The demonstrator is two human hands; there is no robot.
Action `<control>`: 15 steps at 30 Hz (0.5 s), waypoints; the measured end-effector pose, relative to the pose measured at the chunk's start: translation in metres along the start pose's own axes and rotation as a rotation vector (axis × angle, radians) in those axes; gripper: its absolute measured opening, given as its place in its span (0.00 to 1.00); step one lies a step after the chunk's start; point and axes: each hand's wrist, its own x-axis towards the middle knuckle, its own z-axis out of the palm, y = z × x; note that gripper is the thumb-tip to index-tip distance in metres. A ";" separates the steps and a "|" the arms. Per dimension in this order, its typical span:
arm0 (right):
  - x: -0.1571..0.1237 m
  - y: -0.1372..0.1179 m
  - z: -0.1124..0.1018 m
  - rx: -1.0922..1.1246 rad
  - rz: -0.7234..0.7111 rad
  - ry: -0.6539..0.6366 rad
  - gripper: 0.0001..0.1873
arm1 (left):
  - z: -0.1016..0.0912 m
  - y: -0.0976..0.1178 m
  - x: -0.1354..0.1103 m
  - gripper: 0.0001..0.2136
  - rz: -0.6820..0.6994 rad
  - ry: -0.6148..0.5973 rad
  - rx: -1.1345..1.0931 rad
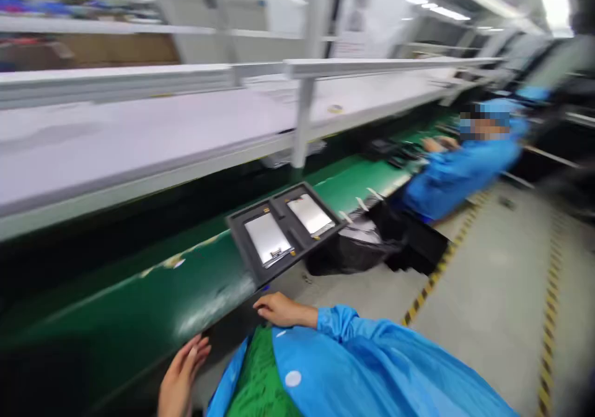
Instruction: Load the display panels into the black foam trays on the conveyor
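Note:
My left hand (183, 373) is at the front edge of the green worktop (186, 299). Its fingers are stretched out and it holds nothing. In front of my body is my right hand (281, 310), just below the near edge of a black tray (289, 228). The fingers are loosely bent, with thumb and forefinger apart and nothing visible between them. Two recesses in the tray each hold a flat silver panel, one on the left (268, 238) and one on the right (310, 214). Neither hand touches the tray, which overhangs the worktop's front edge.
A white shelf (186, 132) on posts (304, 119) runs above the worktop. To the right, a co-worker in blue (446, 175) sits at the same bench near dark parts (395, 150). A black bag (344, 256) and box (423, 240) stand below; striped tape (437, 268) marks the floor.

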 end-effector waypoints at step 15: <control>0.154 -0.089 0.139 -0.402 -0.038 -0.490 0.22 | -0.155 -0.037 -0.044 0.26 0.142 0.255 -0.347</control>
